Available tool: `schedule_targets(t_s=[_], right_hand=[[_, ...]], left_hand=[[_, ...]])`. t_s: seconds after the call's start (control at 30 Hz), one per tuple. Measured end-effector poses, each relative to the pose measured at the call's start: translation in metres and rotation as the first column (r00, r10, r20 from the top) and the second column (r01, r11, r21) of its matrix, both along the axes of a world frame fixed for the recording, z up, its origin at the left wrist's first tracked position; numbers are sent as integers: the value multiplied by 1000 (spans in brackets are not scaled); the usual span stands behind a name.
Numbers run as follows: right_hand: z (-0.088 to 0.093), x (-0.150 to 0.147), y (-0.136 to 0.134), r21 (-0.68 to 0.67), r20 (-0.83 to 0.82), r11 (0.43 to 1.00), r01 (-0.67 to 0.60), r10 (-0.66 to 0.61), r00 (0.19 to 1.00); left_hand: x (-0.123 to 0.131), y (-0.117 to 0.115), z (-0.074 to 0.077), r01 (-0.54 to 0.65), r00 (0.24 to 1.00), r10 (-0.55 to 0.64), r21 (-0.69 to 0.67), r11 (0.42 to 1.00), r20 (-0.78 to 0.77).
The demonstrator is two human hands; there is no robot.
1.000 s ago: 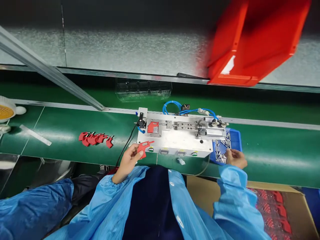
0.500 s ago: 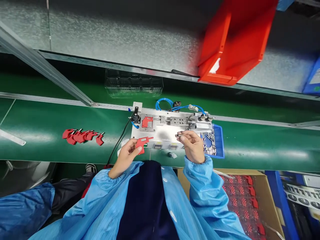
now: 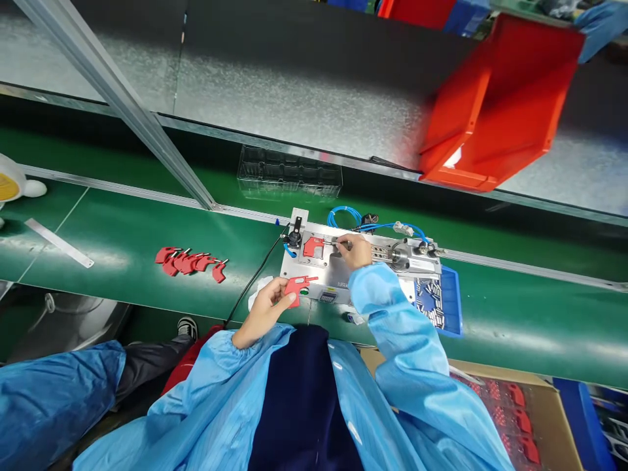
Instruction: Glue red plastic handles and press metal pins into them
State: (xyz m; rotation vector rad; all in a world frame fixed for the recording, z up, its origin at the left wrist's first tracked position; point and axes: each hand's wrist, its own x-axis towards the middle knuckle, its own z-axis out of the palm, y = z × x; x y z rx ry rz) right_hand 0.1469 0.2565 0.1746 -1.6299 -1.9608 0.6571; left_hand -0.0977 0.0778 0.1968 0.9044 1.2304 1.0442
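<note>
Blue sleeves filled the near edge, and just past them the left hand [image 3: 265, 311] pinched a red part [image 3: 298, 286] between thumb and fingers, holding it at the near rim of the jig [image 3: 343, 278]. The right hand [image 3: 354, 250] reached farther in, its fingertips closed on a small metal pin [image 3: 338, 244] just right of a second red part [image 3: 313, 246] seated in the jig's nest. Whether the pin already touched the slide was too small to tell.

The step in hand looked like loading the pin beside the seated part; the next move seemed to call for a fine, level placement, then clearing the fingers from the slide.

Right of the right hand, a blue tray [image 3: 456, 304] of pins lay against the jig. Left of the left hand, well apart, a cluster of red parts [image 3: 191, 263] lay on the green belt [image 3: 122, 242], with open belt between. Beyond the fingers, blue hoses [image 3: 343, 214] crowded the jig's far edge, then a clear tray [image 3: 289, 173], and a red bin [image 3: 495, 104] hung overhead. A black cable [image 3: 255, 278] ran close by the left hand.
</note>
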Motion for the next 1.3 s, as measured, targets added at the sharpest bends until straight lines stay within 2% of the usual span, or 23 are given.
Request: schedule_targets(t_s=[0.23,0.4,0.57,0.7,0.8,0.9,0.97,1.07,1.13,1.2,1.3], right_hand=[[-7,-2,-2,57,209,987,-152,137,968],[-7,-8,-5,93,283,970,-225,191,940],[-8,-30,3,56,391,914,-403,351,851],[-5,-41,9,52,380,900,-433,383,842],[5,-35,8,103,356,914,-393,335,872],[17,-14,-2,277,211,941,-195,138,968],[22,5,-14,330,89,941,-77,50,995],[20,35,-43,220,41,969,-110,103,994],[12,48,-64,117,52,983,-145,139,989],[0,55,-83,55,79,992,-117,113,990],[-20,54,-102,35,115,999,-32,28,993]], left_hand=[[-12,2,-14,-78,997,78,-40,996,4],[-10,10,-18,-61,998,62,-54,997,22],[-2,16,-17,-45,999,46,-39,998,26],[2,18,-23,-44,999,43,-30,999,-30],[4,25,-30,-59,987,64,37,998,-144],[11,47,-32,-19,953,61,144,989,-297],[18,67,-31,70,892,21,184,980,-452],[32,97,-30,204,771,-45,180,962,-635],[40,111,-29,242,738,-63,176,954,-672],[44,119,-28,263,720,-76,170,950,-690],[43,123,-27,322,614,-98,134,937,-783]])
